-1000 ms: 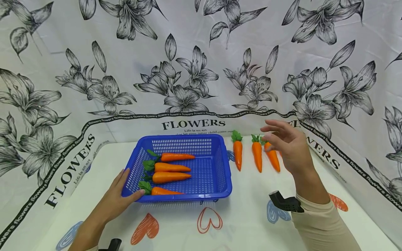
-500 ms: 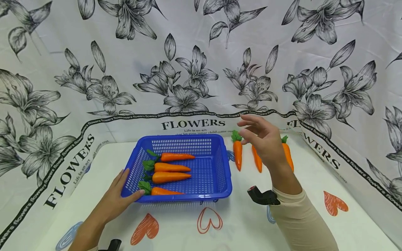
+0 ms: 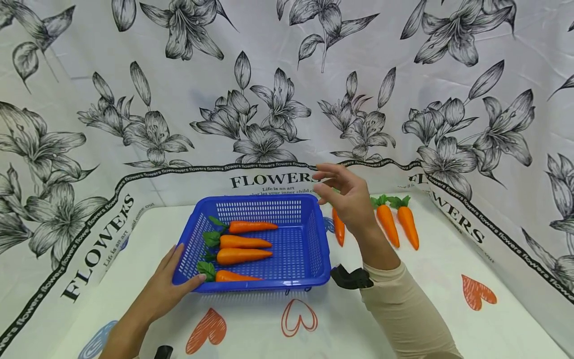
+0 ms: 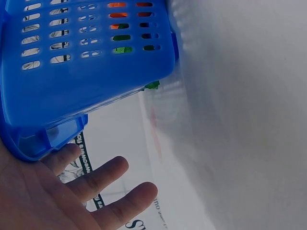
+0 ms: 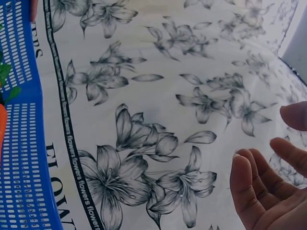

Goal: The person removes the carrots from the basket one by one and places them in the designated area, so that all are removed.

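A blue plastic basket (image 3: pixel 287 284) with slotted walls stands in the middle of the table, and several orange carrots (image 3: pixel 244 256) with green tops lie inside it. At its near left corner, my left hand (image 3: pixel 168 286) rests against the side with the thumb on the rim; the left wrist view shows straight, spread fingers (image 4: pixel 127 206). My right hand (image 3: pixel 347 199) is raised beside the basket's right edge, fingers loosely bent and holding nothing. Behind it, one carrot (image 3: pixel 338 229) is partly hidden. Farther right two carrots lie side by side, the left one (image 3: pixel 387 225) and the right one (image 3: pixel 408 227).
A white cloth (image 3: pixel 251 329) printed with hearts covers the table. Behind and at both sides hangs a white curtain (image 3: pixel 278 40) with black flower drawings. Dark wrist cameras sit on both wrists, the right camera (image 3: pixel 352 277) near the basket's front right corner.
My right hand has moved left, from over the rightmost carrots to near the basket's right edge, uncovering two carrots. The left hand and basket stay in place.
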`<state>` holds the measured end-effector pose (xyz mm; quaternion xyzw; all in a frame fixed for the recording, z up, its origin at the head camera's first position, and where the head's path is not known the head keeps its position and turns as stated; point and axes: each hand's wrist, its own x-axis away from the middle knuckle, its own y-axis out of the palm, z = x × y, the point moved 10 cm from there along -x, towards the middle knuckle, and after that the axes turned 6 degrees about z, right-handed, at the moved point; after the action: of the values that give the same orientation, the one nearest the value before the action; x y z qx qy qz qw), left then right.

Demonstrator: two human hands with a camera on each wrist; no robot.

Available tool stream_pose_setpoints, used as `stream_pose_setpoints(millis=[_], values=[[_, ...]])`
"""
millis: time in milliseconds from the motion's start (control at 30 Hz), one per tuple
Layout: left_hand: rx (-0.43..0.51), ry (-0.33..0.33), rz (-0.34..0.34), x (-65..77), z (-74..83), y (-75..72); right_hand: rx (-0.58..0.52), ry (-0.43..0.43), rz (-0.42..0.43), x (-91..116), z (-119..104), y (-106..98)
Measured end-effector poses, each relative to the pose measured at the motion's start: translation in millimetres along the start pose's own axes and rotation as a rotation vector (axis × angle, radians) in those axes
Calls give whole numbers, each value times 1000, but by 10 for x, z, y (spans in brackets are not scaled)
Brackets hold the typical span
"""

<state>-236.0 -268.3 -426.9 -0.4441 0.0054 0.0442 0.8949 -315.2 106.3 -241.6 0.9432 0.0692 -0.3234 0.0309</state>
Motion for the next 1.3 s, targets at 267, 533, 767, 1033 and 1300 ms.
stream_pose_setpoints(millis=[267, 533, 767, 1033, 1300], values=[[10, -14, 0, 3, -3, 2, -32, -32, -49, -83, 79, 250], [18, -10, 6, 0, -19, -7, -20, -58, -93, -190, 229, 544], [35, -1, 6, 3, -19, -3, 3, 26, -125, -263, 474, 785], [30, -2, 7, -18, -23, -9, 5, 131, -190, -353, 839, 1049], [29, -1, 12, -4, -23, -8, 105, 190, -245, -362, 1180, 1285]])
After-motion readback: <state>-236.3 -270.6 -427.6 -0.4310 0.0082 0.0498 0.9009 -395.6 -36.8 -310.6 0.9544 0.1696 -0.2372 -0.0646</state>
